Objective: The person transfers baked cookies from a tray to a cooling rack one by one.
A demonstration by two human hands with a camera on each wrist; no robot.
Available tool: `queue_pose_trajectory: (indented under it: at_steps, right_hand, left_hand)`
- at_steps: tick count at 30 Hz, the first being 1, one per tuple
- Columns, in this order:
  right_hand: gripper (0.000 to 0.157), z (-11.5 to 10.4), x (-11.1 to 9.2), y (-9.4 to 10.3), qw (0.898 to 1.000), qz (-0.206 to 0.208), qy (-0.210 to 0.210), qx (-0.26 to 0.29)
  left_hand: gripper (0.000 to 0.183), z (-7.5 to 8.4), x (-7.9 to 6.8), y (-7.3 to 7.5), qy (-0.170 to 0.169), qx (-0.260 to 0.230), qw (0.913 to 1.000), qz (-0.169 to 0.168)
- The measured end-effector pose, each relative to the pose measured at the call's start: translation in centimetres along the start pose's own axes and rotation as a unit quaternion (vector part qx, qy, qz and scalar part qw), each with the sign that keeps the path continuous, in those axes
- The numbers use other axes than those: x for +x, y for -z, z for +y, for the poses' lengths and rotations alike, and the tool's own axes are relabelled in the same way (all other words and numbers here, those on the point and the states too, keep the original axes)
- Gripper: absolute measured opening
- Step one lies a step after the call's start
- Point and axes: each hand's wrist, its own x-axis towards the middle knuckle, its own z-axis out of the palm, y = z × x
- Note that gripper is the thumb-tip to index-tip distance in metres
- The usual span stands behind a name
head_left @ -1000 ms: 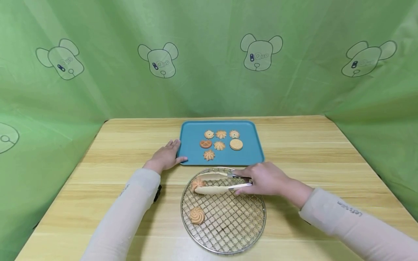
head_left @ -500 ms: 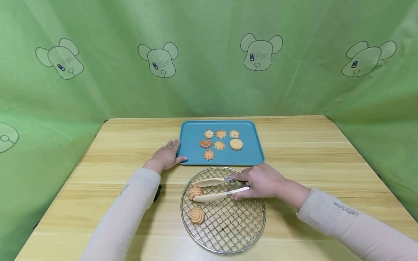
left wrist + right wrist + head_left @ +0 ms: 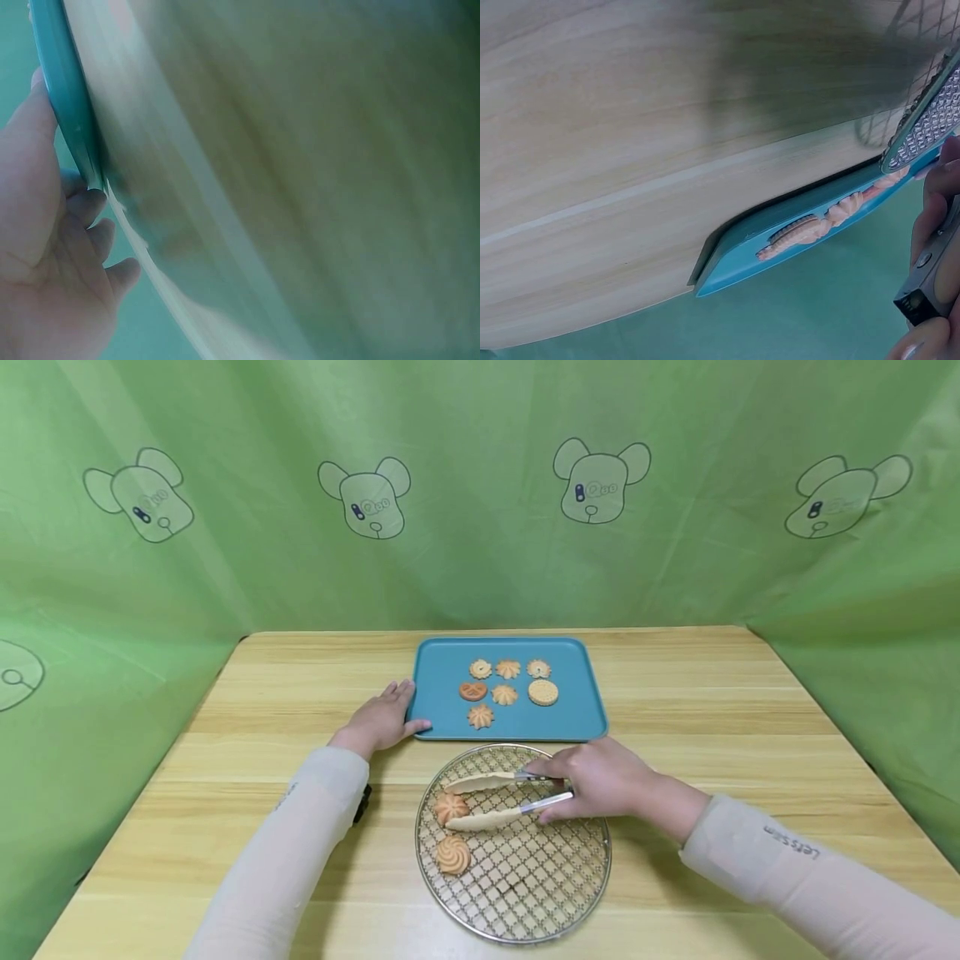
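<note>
My left hand [image 3: 381, 718] rests against the left edge of the blue tray [image 3: 573, 656], thumb over the rim and the other fingers along the outside. With my right hand [image 3: 606, 777] I hold a pair of kitchen tongs [image 3: 486, 821] with metal arms and cream tips. The tips lie on either side of a star-shaped cookie [image 3: 451, 808] at the left of the round wire rack [image 3: 525, 893]; whether they touch it I cannot tell. Just in front of it lies a swirl cookie [image 3: 453, 856]. The right wrist view shows the tongs' metal handle [image 3: 934, 262] in my fingers.
Several cookies lie on the tray, among them a pretzel-shaped one [image 3: 472, 692] and a round flat one [image 3: 543, 693]. The rack stands directly in front of the tray on the wooden table [image 3: 300, 668]. A green curtain [image 3: 480, 577] hangs behind and at both sides.
My right hand has brought the tongs and the star-shaped cookie toward me, closer to the swirl cookie. My left hand has stayed at the tray's edge.
</note>
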Motion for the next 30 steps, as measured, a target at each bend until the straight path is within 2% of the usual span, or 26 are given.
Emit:
queue_pose_trajectory:
  at_steps: [9,20,30]
  right_hand:
    - [0.073,0.24,0.05,0.06,1.000,0.009,-0.004,0.001]
    - [0.091,0.25,-0.04,-0.14,0.997,0.021,-0.063,-0.026]
    - [0.099,0.64,0.10,-0.43,0.995,0.028,-0.088,-0.025]
  left_hand:
    - [0.084,0.07,-0.06,0.14,0.004,-0.002,1.0000,-0.001]
    - [0.085,-0.05,0.05,0.02,0.005,0.000,1.0000,-0.002]
    - [0.085,0.17,-0.09,0.18,0.006,-0.001,1.0000,-0.007]
